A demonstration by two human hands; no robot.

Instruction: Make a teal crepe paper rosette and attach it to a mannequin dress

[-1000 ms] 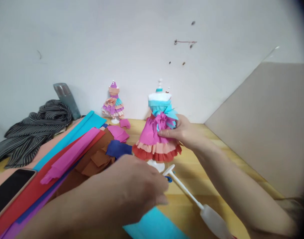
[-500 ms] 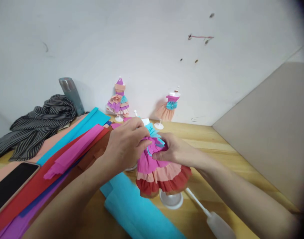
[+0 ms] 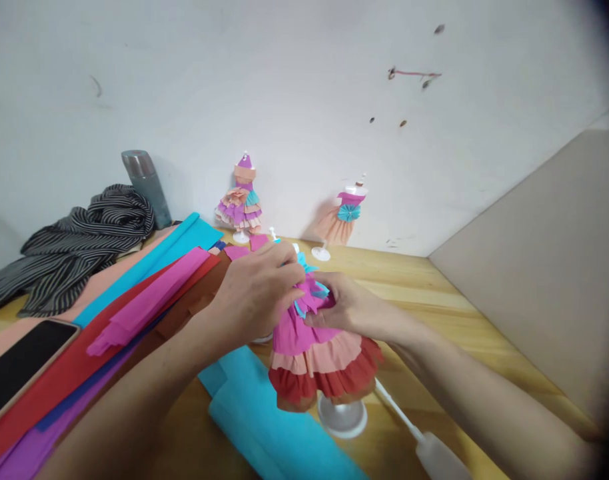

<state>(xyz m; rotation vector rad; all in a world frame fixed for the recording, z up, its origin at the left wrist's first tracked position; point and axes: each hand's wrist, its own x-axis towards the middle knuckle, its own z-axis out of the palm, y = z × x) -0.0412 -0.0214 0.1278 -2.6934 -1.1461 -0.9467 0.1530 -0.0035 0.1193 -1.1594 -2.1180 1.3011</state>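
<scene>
A small paper dress (image 3: 309, 353) on a miniature dress form is in front of me. Its skirt falls in magenta, peach, red and brown ruffled tiers, with blue and magenta pleated paper at the waist. My left hand (image 3: 262, 290) is closed, its thumb and fingers pinching the dress at the upper waist and hiding most of the bodice. From the other side my right hand (image 3: 357, 308) grips the waist, thumb in front and fingers largely hidden behind the paper. The form's round white base (image 3: 342, 419) shows below the hem.
Blue crepe paper (image 3: 279, 420) lies beneath the dress, with a white-handled tool (image 3: 439, 457) to the right. Coloured paper sheets (image 3: 149, 287), a phone (image 3: 27, 363), a striped cloth (image 3: 92, 233) and a bottle (image 3: 147, 190) occupy the left. Two dressed forms (image 3: 242, 200) (image 3: 347, 213) stand by the wall.
The dress has shifted slightly down towards me. More crumpled magenta paper shows between my hands at the waist, over part of the blue pleats. Both hands keep their hold.
</scene>
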